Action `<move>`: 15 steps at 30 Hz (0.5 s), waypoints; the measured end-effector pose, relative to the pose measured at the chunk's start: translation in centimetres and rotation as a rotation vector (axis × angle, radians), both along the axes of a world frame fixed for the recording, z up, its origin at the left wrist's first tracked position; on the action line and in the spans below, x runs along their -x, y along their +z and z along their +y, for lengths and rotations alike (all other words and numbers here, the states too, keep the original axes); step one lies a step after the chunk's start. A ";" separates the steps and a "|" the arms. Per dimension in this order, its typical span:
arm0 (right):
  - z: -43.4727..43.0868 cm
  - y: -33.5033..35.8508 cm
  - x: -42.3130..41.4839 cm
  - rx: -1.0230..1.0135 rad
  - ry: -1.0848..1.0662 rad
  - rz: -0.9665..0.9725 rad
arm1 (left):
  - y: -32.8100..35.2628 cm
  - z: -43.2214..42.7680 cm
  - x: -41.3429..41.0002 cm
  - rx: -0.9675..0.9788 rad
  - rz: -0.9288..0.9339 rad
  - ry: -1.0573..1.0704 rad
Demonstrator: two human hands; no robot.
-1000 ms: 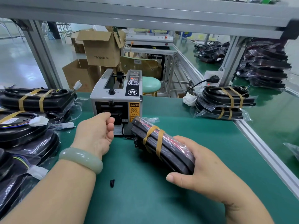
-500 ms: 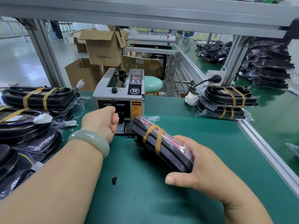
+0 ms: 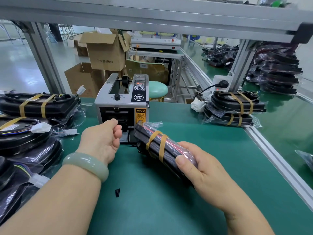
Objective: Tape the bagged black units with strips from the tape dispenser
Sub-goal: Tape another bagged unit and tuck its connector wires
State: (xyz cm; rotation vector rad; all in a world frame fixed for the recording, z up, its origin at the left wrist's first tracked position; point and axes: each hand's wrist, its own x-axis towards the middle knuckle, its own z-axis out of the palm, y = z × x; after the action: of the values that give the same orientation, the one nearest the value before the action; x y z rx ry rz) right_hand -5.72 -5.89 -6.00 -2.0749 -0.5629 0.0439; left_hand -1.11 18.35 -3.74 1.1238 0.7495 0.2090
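Observation:
My right hand (image 3: 206,175) grips the near end of a bagged black unit (image 3: 155,146). The unit is tilted on its edge above the green mat, and two tan tape strips wrap its middle. Its far end nearly touches the front of the grey tape dispenser (image 3: 122,106). My left hand (image 3: 103,138), with a pale green bangle on the wrist, is at the dispenser's outlet slot with its fingers curled. I see no tape strip in it.
Taped bagged units are stacked at the left (image 3: 39,106) and at the back right (image 3: 237,106). More bagged units lie at the near left (image 3: 25,150). A small black scrap (image 3: 117,192) lies on the mat (image 3: 169,209). An aluminium rail (image 3: 277,163) borders the right.
My left hand has stayed at the dispenser's outlet and turned slightly, so its curled fingers now show. My right hand keeps holding the unit in about the same place.

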 end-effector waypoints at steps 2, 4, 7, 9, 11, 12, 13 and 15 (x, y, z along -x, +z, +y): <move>0.0 0.1 0.1 0.010 0.003 -0.005 | 0.3 -0.2 -0.5 0.006 0.003 -0.011; 0.0 0.1 0.1 0.022 0.006 -0.006 | 0.6 -0.2 -0.9 0.009 0.000 0.001; 0.1 0.1 0.1 0.032 0.006 -0.012 | 0.8 -0.1 -1.2 0.006 0.003 0.019; 0.1 0.1 0.1 0.036 0.003 -0.015 | 0.9 0.0 -1.2 0.001 0.012 0.039; 0.2 0.1 0.1 0.047 -0.001 -0.021 | 1.0 0.0 -1.4 -0.008 0.024 0.060; 0.2 0.1 0.1 0.052 -0.003 -0.025 | 1.1 -0.1 -1.5 -0.017 0.030 0.071; 0.2 0.1 0.2 0.052 -0.005 -0.028 | 1.0 -0.2 -1.7 -0.030 0.036 0.083; 0.2 0.1 0.3 0.046 -0.009 -0.029 | 0.9 -0.5 -1.9 -0.063 0.045 0.107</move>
State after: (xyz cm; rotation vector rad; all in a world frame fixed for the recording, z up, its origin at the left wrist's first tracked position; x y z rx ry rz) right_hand -5.98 -5.71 -5.93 -2.1262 -0.5749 0.0220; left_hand 0.78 17.83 -2.83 1.1528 0.8491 0.2998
